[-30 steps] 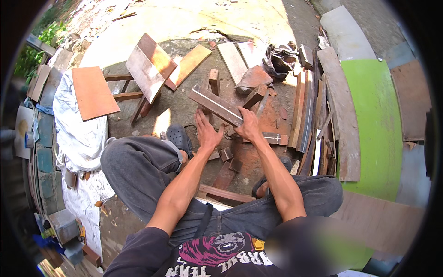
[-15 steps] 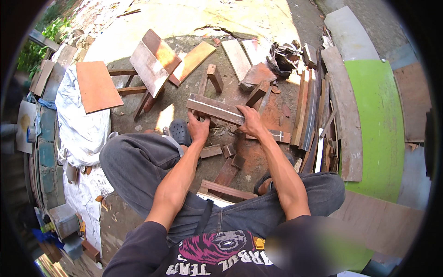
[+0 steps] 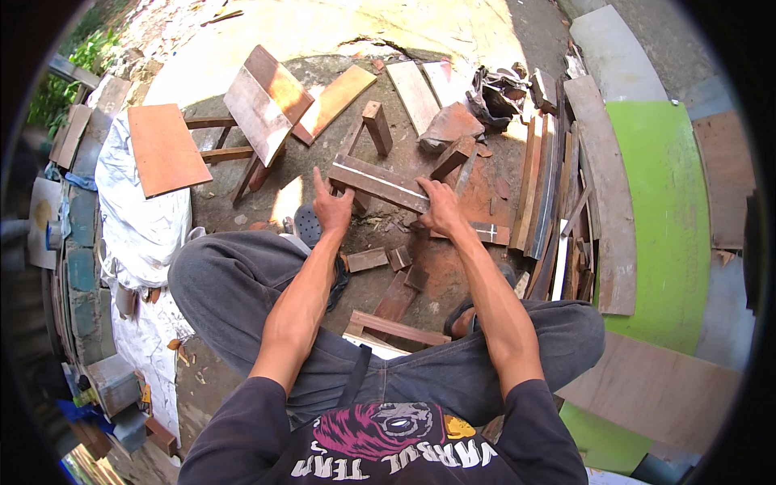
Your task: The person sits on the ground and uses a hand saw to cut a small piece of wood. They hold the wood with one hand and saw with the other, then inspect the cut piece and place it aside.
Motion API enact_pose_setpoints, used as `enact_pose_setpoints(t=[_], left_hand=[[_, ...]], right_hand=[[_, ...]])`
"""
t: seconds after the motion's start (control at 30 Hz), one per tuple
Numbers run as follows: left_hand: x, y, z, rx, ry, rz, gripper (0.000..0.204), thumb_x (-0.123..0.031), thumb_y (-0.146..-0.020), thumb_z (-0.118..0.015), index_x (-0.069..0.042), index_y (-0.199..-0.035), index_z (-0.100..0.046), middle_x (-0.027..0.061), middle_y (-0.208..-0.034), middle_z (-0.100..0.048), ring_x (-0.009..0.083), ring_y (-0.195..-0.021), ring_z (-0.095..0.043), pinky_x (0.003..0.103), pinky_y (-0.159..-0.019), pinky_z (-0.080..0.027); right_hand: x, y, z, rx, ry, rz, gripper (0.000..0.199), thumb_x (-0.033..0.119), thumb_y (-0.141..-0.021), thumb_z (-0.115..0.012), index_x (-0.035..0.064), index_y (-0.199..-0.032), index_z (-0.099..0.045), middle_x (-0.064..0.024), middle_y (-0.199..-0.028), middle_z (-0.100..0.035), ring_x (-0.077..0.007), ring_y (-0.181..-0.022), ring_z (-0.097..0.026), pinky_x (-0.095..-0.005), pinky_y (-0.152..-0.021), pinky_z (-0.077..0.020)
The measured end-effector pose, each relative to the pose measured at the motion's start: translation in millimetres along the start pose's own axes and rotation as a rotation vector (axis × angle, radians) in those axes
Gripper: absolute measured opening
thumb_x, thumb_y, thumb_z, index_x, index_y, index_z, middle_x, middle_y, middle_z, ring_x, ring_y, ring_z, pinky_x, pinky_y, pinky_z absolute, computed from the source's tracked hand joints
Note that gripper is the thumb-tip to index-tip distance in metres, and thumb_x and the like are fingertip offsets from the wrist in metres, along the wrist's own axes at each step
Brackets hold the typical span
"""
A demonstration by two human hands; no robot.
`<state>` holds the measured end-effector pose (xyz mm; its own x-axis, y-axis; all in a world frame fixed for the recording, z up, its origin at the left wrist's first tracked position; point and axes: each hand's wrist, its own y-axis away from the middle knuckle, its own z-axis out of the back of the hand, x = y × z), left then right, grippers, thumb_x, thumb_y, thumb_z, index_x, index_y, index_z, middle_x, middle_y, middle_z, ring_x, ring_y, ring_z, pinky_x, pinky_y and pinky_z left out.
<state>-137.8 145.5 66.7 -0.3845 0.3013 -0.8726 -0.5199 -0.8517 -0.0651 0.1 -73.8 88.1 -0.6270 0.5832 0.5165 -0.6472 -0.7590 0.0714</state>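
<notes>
In front of my lap a brown wooden stool frame (image 3: 380,183) stands with posts at its far side and a white line along its near rail. The fingers of my right hand (image 3: 443,208) wrap round the rail's right end. Beside the left end is my left hand (image 3: 332,210), its index finger stretched out and its thumb side close to the rail; whether it touches is hard to tell. Short wood offcuts (image 3: 367,259) lie on the ground below. Nearer my lap lies a small wooden frame piece (image 3: 396,327).
At the far left lean an orange-topped board (image 3: 168,150) and a grey board (image 3: 257,117) on legs. A stone (image 3: 450,128) and a black bag (image 3: 495,97) sit far right of the frame. Long wood strips (image 3: 536,190) and a green panel (image 3: 659,218) line the right; white sheeting (image 3: 144,210) lies left.
My left hand has slid off the rail's left end toward the left, its index finger now stretched out. My left foot has drawn back a little. The right hand keeps its hold.
</notes>
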Motion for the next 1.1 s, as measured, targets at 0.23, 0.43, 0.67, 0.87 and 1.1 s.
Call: enact_pose_setpoints(t=[0.23, 0.43, 0.67, 0.87, 1.1], left_hand=[[8, 5, 2, 0.043, -0.013, 0.030, 0.092, -0.015, -0.074, -0.081, -0.009, -0.153, -0.035, 0.0241, -0.122, -0.069, 0.0324, -0.110, -0.069, 0.039, -0.094, -0.054], [19, 2, 12, 0.156, -0.041, -0.044, 0.085, -0.012, -0.078, -0.079, -0.008, -0.151, -0.037, 0.0231, -0.127, -0.066, 0.0297, -0.119, -0.066, 0.036, -0.097, -0.055], [36, -9, 12, 0.136, 0.024, -0.025, 0.081, -0.006, -0.078, -0.079, -0.008, -0.149, -0.040, 0.0180, -0.137, -0.060, 0.0271, -0.126, -0.060, 0.037, -0.097, -0.057], [29, -42, 35, 0.334, -0.423, -0.178, 0.092, -0.025, -0.070, -0.086, -0.014, -0.148, -0.039, 0.0223, -0.120, -0.064, 0.0420, -0.112, -0.062, 0.048, -0.094, -0.050], [-21, -86, 55, 0.722, -0.618, -0.559, 0.107, -0.021, -0.064, -0.091, -0.018, -0.153, -0.032, 0.0218, -0.138, -0.051, 0.0453, -0.114, -0.061, 0.051, -0.095, -0.052]], right_hand=[[8, -4, 2, 0.006, 0.069, -0.001, 0.079, 0.009, -0.067, -0.076, 0.0163, -0.141, -0.051, -0.0148, -0.118, -0.062, -0.0376, -0.114, -0.058, -0.0483, -0.098, -0.0491], [24, -3, 8, 0.033, 0.134, -0.046, 0.084, 0.011, -0.067, -0.079, 0.0189, -0.145, -0.047, -0.0137, -0.122, -0.061, -0.0361, -0.115, -0.058, -0.0503, -0.096, -0.0492], [43, 5, 0, -0.028, 0.250, -0.135, 0.094, 0.014, -0.067, -0.081, 0.0214, -0.152, -0.040, -0.0162, -0.133, -0.054, -0.0368, -0.127, -0.049, -0.0507, -0.106, -0.0426], [16, 17, -22, -0.220, -0.059, -0.058, 0.097, 0.008, -0.067, -0.081, 0.0037, -0.152, -0.033, -0.0255, -0.140, -0.045, -0.0446, -0.136, -0.039, -0.0492, -0.116, -0.0348], [-7, 46, -27, -0.263, -0.196, -0.077, 0.096, 0.007, -0.070, -0.081, 0.0005, -0.151, -0.031, -0.0289, -0.149, -0.040, -0.0449, -0.142, -0.036, -0.0486, -0.120, -0.0300]])
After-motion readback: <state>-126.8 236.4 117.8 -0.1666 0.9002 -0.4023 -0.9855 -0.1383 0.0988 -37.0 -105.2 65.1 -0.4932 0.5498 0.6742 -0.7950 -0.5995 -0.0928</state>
